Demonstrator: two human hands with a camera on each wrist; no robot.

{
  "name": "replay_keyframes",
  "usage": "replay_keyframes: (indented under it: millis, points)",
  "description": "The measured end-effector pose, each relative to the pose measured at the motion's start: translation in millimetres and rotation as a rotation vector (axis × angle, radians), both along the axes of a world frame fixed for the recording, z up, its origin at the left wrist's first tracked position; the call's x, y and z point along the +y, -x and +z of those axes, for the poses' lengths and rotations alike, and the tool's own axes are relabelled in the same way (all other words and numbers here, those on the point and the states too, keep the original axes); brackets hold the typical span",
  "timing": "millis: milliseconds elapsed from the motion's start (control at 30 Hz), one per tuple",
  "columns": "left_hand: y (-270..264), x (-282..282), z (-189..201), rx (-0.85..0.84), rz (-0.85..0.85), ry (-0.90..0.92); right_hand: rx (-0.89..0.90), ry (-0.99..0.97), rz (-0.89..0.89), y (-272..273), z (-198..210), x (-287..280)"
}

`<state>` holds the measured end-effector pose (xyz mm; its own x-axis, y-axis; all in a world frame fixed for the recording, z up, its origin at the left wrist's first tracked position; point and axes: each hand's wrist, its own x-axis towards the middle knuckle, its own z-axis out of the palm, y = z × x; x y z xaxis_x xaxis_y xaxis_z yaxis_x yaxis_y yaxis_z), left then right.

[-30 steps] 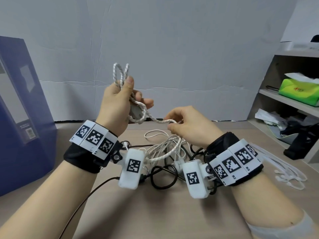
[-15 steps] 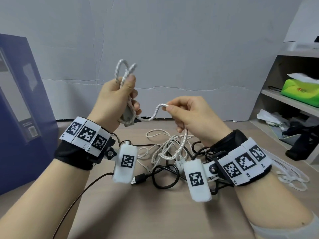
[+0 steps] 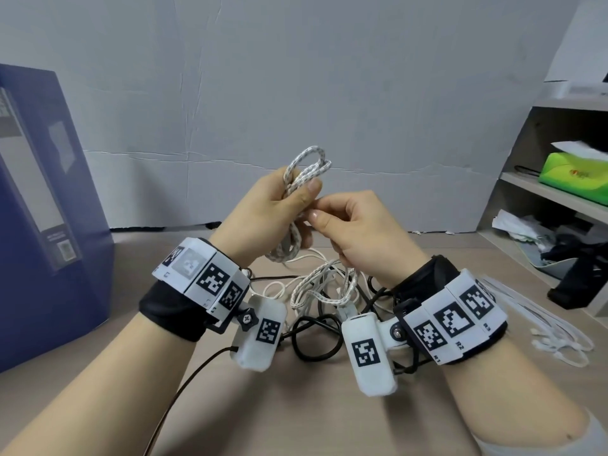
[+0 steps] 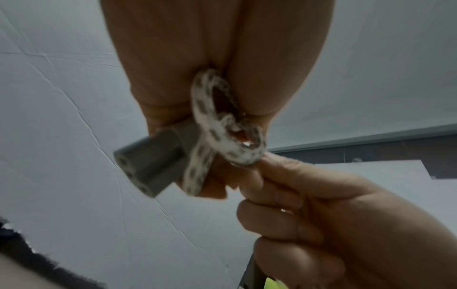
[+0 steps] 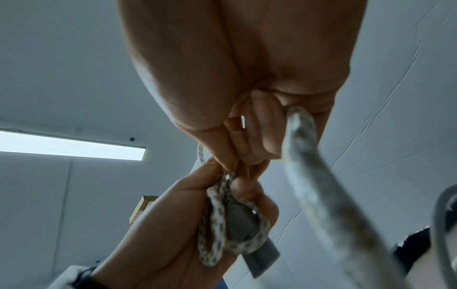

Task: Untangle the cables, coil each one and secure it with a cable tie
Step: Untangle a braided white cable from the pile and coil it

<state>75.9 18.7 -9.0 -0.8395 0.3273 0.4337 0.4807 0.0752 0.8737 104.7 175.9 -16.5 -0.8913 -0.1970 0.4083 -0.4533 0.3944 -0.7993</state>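
Your right hand [image 3: 358,232] has just closed in, pinching braided cable [image 3: 307,169] against the coil your left hand [image 3: 279,209] grips: another loop added.

The braided cable [image 3: 307,166] looks like woven white cloth flecked grey, its plug [image 4: 150,162] matt grey plastic. The table [image 3: 296,416] is smooth, pale wood-look; the wall [image 3: 296,77] creased paper.

Left hand [image 4: 210,58]: seen from below — closed round loops of the white braided cable [image 4: 212,135], which emerge between palm and fingers.
Grey plug [image 4: 150,162]: juts from the same grip, blurred, pointing lower left.
Right hand [image 4: 333,221]: fingers curled — its fingertip [image 4: 274,162] touches the lowest loop.
Backdrop: creased pale wall [image 4: 61,117].
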Motion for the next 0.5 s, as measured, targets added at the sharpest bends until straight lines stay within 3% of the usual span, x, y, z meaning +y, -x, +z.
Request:
replay_keyframes:
  millis: [67, 233, 500]
  points:
    - [4.1, -1.4, -1.0, 0.047, 0.067, 0.027, -0.018, -0.005, -0.026, 0.4, 0.1, -1.1]
    - [8.5, -10.4, 3.1, 0.115, 0.26, -0.016, -0.156, 0.193, -0.022, 1.8, 0.8, 0.5]
    - [28.5, -34.8, 5.9, 0.122, 0.52, -0.264, -0.141, 0.036, 0.064, 2.4, -3.7, -3.8]
